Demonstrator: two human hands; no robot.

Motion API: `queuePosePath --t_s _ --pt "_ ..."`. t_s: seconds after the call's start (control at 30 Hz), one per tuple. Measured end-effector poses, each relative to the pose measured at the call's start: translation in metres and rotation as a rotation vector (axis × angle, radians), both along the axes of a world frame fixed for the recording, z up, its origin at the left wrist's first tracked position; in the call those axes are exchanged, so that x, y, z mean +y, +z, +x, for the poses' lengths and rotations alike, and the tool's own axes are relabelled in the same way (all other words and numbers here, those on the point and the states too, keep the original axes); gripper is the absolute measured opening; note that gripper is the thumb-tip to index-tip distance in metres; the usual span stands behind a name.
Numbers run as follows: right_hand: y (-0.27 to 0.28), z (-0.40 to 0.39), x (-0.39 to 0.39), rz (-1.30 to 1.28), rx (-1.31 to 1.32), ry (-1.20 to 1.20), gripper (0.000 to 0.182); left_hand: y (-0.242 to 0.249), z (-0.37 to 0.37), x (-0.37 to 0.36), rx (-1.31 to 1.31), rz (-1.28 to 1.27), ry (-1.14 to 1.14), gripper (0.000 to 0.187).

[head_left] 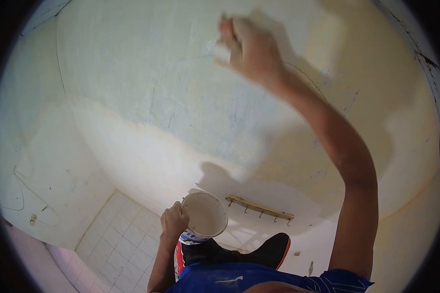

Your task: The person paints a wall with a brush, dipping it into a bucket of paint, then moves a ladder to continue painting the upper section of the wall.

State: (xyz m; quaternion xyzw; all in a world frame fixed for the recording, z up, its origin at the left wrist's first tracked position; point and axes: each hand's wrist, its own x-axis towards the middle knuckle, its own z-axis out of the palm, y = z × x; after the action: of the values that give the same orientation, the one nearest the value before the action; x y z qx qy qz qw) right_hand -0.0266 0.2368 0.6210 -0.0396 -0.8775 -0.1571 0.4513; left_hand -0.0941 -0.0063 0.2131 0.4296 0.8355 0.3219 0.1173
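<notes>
My left hand [174,219] is closed on the rim of a round white bucket [205,214], low in the middle of the view. Some pale material shows inside the bucket. Up at the top, my right hand [249,49] is raised close to the wall [195,88], its fingers curled and blurred. What it holds, if anything, I cannot make out. The wall is pale green above and whiter below, with thin cracks and dark marks.
A wooden rail with several hooks [261,207] is on the lower wall, right of the bucket. Far below at left lies a tiled floor [120,239]. A thin wire and a small socket [33,219] are on the left wall. My knees show beneath the bucket.
</notes>
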Motion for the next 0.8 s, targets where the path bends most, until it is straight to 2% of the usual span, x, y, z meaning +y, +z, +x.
queuePosePath --t_s 0.03,0.1,0.13,0.2,0.23,0.27,0.3,0.37,0.43,0.47,0.5,0.53,0.6,0.63,0.7,0.77,0.8 --pt "0.027 -0.006 0.005 0.113 0.064 0.022 0.021 0.001 0.0 0.0 0.0 0.0 0.001 0.033" --pt "0.062 -0.013 -0.018 0.164 0.063 0.0 0.022 0.002 0.0 0.0 0.001 0.004 0.002 0.032" --pt "0.074 -0.018 -0.027 0.338 0.132 -0.034 0.01 0.002 0.001 0.0 -0.006 0.005 0.001 0.032" --pt "0.078 -0.028 -0.027 0.625 0.24 -0.075 0.007 0.004 0.002 0.001 -0.006 -0.006 0.0 0.032" --pt "0.067 -0.034 -0.022 0.622 0.244 -0.076 0.007 0.006 0.002 0.0 -0.007 -0.017 -0.004 0.032" --pt "0.048 -0.043 -0.01 0.736 0.177 -0.051 0.013 0.007 0.001 0.0 -0.005 -0.018 -0.003 0.032" --pt "0.025 -0.051 0.002 0.85 0.108 -0.026 0.028 0.007 0.002 0.0 -0.003 -0.017 -0.002 0.031" --pt "-0.053 -0.054 0.007 0.942 0.092 -0.01 0.03 0.006 0.004 0.0 -0.007 -0.016 -0.003 0.031" --pt "-0.119 -0.04 -0.005 0.73 -0.023 0.096 0.032 0.006 0.003 0.0 0.007 -0.017 -0.014 0.031" --pt "-0.127 -0.026 -0.024 0.599 -0.091 0.088 0.029 0.008 0.003 -0.001 0.008 -0.019 -0.016 0.031" --pt "-0.129 -0.013 -0.04 0.467 -0.157 0.078 0.027 0.01 0.004 -0.002 0.011 -0.014 -0.019 0.032" --pt "-0.132 -0.002 -0.046 0.464 -0.158 0.068 0.027 0.01 0.005 -0.001 0.014 -0.009 -0.027 0.032" --pt "-0.131 0.021 -0.049 -0.196 -0.127 0.061 0.017 0.006 0.005 0.0 0.02 -0.015 -0.028 0.032" --pt "-0.126 0.036 -0.047 -0.196 -0.12 0.042 0.017 0.004 0.004 0.0 0.023 -0.02 -0.014 0.033" --pt "-0.11 0.074 -0.044 -0.531 -0.043 0.136 0.013 0.005 0.003 0.001 0.031 -0.02 -0.015 0.033" --pt "-0.079 0.115 -0.053 -0.553 0.04 0.014 0.011 0.004 0.005 0.002 0.024 -0.023 -0.011 0.034" --pt "-0.065 0.136 -0.053 -0.391 0.089 -0.047 0.009 0.003 0.004 0.003 0.027 -0.011 -0.005 0.035"
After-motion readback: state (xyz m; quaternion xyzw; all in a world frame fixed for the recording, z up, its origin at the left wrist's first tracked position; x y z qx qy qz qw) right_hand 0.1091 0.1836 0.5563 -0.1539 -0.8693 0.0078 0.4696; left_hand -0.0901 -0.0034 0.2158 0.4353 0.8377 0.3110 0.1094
